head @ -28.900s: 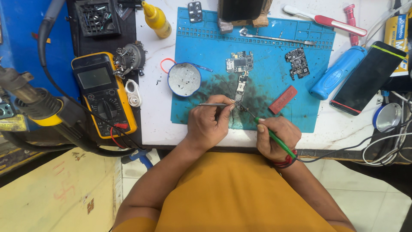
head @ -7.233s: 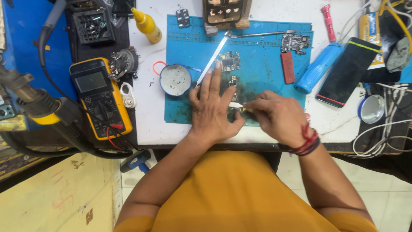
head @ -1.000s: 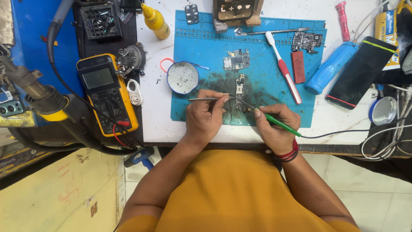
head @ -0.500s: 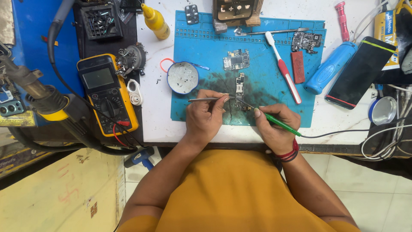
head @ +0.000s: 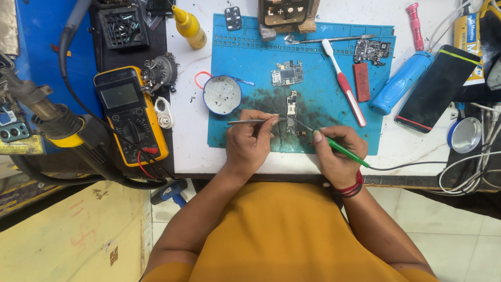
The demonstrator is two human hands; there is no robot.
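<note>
Currently we note the bench (head: 188, 151), white-topped, with the blue work mat (head: 250, 68) filling the upper centre of the frame. Left of the mat lies the yellow multimeter (head: 130, 120); the hot-air handle (head: 47, 115) crosses the left edge.

On the mat's right part sit a red-handled brush (head: 342, 81), a red block (head: 361, 82) and a second circuit board (head: 371, 50). A round tin (head: 222, 95) stands just left of the mat's centre, and another board (head: 287, 73) lies above the centre.

Left hand (head: 250, 146): grip closed on metal tweezers (head: 250, 121), held level, tips pointing right. Right hand (head: 336, 156): grip closed on a green-handled iron (head: 339, 149), its cord trailing off to the right. Both tips meet at the small narrow board (head: 291, 110), which lies on the scorched patch at the mat's centre, just above the hands.

Risks, as we judge them:
- The board looks unclamped; a tweezer nudge could slide it under the iron tip.
- Dwelling too long could lift a pad or scorch the mat further.
- A tiny part pinched too hard may spring off and be lost among the clutter.
- The cord, if snagged at the bench edge, could jerk the tip across the board.
</note>
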